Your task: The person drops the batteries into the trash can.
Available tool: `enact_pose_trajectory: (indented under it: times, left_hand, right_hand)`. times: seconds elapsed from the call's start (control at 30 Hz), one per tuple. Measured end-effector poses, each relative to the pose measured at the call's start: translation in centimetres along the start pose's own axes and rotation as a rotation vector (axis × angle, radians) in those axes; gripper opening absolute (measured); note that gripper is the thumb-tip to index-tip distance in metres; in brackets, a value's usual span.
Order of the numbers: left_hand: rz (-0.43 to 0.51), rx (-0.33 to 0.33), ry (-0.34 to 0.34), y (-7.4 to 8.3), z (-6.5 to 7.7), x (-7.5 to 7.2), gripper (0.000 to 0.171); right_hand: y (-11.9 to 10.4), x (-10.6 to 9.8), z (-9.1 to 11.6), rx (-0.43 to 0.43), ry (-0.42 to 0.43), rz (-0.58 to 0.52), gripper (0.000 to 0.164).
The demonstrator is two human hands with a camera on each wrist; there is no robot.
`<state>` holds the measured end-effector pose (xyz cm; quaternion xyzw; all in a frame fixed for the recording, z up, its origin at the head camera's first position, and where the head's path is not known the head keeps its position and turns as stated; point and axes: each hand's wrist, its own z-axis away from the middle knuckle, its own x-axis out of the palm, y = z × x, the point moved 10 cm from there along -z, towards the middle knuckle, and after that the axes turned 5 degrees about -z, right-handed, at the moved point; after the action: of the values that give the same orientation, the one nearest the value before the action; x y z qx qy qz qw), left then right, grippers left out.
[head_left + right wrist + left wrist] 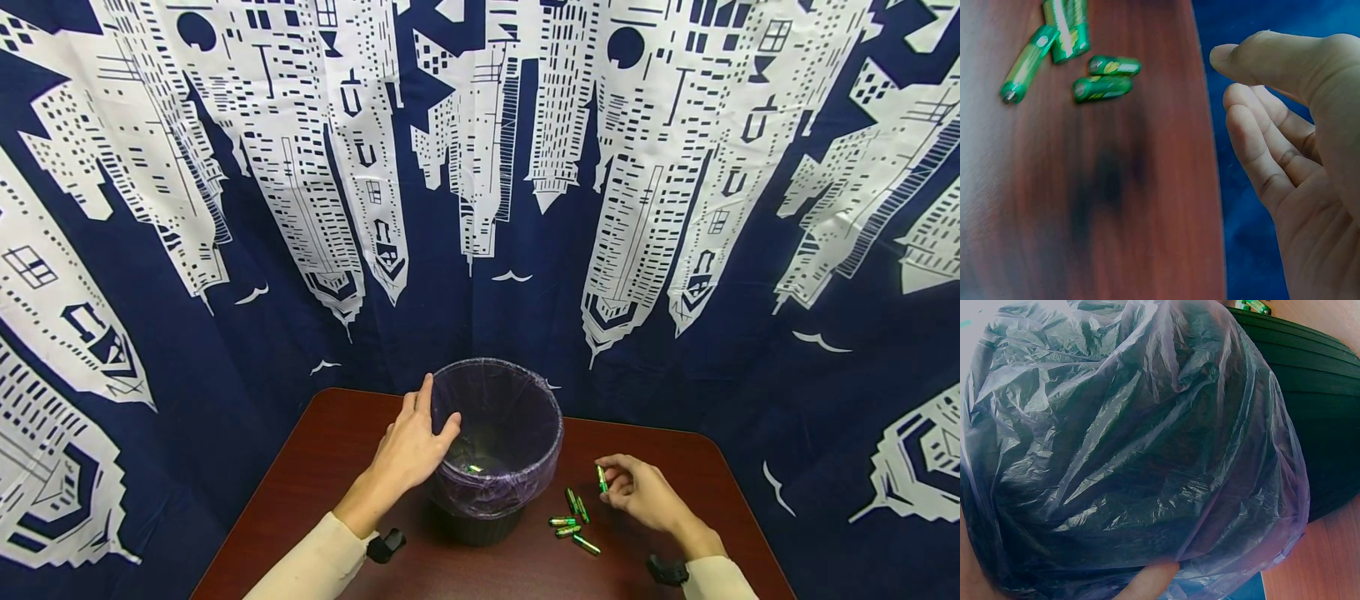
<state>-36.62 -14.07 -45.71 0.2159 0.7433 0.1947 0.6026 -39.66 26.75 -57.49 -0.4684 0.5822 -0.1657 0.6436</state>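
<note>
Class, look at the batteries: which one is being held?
The battery in the right grip, pinched between thumb and fingertips; five others lie loose on the table, left of it in the head view.

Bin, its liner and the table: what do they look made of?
Bin: probably plastic; dark green, with moulded-looking ribs. Liner: thin plastic film, translucent purple, creased with glossy highlights. Table: wood or wood-look laminate; reddish-brown grain with a soft sheen, can't tell which.

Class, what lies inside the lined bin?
Low inside the bin, a small green-and-gold piece shows, probably a battery; the near wall covers anything directly behind it.
</note>
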Motion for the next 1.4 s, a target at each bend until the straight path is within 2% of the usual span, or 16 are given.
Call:
enact_pose_trajectory:
  times: [0.37,0.9,1.4]
  left_hand:
    - [0.002,0.003,0.002,0.0,0.0,0.0,0.095]
    - [0.011,0.011,-0.001,0.0,0.2,0.0,0.096]
    - [0.007,0.008,-0.007,-0.1,0.1,0.1,0.096]
  right_hand:
    - [-5.2,-1.7,-1.2,-0.109,0.11,0.118,0.051]
    - [-12.6,-3.9,-2.2,-0.213,0.184,0.229,0.049]
    - [-18.0,-6.2,-3.4,-0.302,0.24,0.32,0.043]
